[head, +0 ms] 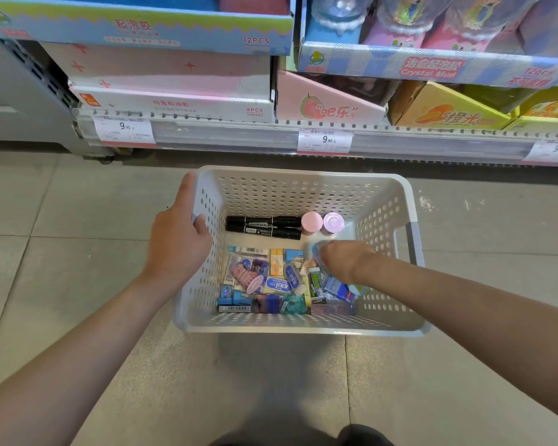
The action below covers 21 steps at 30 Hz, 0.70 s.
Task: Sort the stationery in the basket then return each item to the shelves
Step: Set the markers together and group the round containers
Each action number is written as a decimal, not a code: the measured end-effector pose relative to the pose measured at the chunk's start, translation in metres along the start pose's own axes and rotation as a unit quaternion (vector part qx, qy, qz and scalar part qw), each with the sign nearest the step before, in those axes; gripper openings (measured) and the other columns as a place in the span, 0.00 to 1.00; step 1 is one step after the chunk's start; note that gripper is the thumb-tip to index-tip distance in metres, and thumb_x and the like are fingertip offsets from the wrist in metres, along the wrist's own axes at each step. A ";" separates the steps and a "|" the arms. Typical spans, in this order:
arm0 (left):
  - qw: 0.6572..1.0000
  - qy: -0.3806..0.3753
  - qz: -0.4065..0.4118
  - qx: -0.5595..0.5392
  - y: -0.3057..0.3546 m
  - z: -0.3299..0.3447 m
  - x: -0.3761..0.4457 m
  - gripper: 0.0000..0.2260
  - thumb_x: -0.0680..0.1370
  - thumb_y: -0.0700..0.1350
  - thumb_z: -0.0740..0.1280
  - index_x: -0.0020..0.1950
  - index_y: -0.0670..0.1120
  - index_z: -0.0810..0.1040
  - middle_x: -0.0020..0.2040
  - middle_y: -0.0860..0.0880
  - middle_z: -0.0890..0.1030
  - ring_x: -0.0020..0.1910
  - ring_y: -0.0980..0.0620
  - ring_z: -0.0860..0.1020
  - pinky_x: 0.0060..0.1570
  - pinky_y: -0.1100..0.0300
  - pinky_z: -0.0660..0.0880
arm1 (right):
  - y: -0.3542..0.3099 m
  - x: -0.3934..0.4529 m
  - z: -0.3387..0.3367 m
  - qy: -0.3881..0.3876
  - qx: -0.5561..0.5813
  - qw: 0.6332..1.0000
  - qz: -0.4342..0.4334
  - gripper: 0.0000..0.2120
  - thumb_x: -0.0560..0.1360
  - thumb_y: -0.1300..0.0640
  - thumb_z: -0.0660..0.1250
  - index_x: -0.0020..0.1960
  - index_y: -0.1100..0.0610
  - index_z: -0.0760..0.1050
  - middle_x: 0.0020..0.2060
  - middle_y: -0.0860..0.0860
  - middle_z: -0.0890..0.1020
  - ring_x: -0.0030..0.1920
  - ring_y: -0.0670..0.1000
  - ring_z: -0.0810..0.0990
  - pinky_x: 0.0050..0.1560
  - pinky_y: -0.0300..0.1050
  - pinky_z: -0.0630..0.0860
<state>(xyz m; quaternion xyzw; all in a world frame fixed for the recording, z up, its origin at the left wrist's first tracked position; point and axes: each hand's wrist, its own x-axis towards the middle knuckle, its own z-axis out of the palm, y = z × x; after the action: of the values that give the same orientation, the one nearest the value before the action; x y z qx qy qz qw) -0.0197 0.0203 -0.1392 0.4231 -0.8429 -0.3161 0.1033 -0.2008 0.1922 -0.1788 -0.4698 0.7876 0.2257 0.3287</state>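
Sorting barely begun: basket [380, 201] holds 2 markers [263, 227], 2 jars [322, 222], loose erasers [277, 278]. Left hand [178, 243] grips rim; right hand [345, 262] pinches a blue packet [316, 252].

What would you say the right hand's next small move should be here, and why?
Probably lift the right hand straight up out of the basket with the small blue packet its fingers appear curled round. The left hand already grips the basket's left rim, steadying it, and the other small items lie loose below.
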 end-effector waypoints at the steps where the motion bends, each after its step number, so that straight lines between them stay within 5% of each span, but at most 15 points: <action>1: 1.000 0.000 0.000 0.000 0.000 0.000 0.000 0.29 0.79 0.36 0.59 0.78 0.51 0.53 0.28 0.45 0.69 0.26 0.48 0.71 0.28 0.52 0.71 | -0.004 0.001 0.002 -0.008 -0.003 1.000 0.000 0.14 0.78 0.64 0.57 0.63 0.59 0.68 0.58 0.55 0.77 0.56 0.56 0.78 0.42 0.43 0.70; 10: 1.000 0.003 0.006 -0.001 0.002 0.000 -0.002 0.29 0.79 0.35 0.60 0.78 0.49 0.54 0.29 0.50 0.68 0.27 0.54 0.69 0.26 0.62 0.64 | -0.050 -0.007 -0.012 -0.018 -0.060 0.996 -0.064 0.13 0.77 0.64 0.58 0.61 0.61 0.73 0.55 0.53 0.78 0.57 0.57 0.77 0.44 0.46 0.70; 12: 1.000 0.005 0.006 0.002 0.002 -0.001 -0.002 0.29 0.79 0.36 0.60 0.78 0.50 0.54 0.29 0.49 0.68 0.27 0.54 0.69 0.26 0.63 0.63 | -0.059 -0.008 -0.015 0.028 0.005 0.996 -0.082 0.11 0.76 0.62 0.60 0.56 0.61 0.75 0.46 0.53 0.79 0.51 0.57 0.78 0.39 0.44 0.69; 16: 1.000 0.003 -0.003 -0.002 0.003 0.000 -0.001 0.29 0.80 0.36 0.59 0.78 0.51 0.53 0.29 0.47 0.69 0.27 0.52 0.70 0.26 0.59 0.67 | -0.080 0.002 -0.021 0.161 0.102 0.975 -0.117 0.14 0.76 0.50 0.62 0.55 0.58 0.74 0.49 0.55 0.80 0.49 0.57 0.79 0.35 0.42 0.67; 21: 1.000 0.007 0.005 0.010 0.001 0.000 0.000 0.29 0.79 0.36 0.59 0.77 0.51 0.54 0.30 0.45 0.70 0.27 0.49 0.71 0.27 0.57 0.67 | -0.108 0.018 -0.014 0.129 0.067 0.983 -0.116 0.17 0.72 0.47 0.66 0.55 0.58 0.73 0.42 0.52 0.75 0.45 0.54 0.78 0.33 0.42 0.67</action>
<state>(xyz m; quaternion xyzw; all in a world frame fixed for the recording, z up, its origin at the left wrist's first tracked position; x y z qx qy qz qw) -0.0201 0.0209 -0.1385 0.4219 -0.8473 -0.3043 0.1071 -0.1152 0.1231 -0.1876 -0.5601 0.7768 0.0701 0.2791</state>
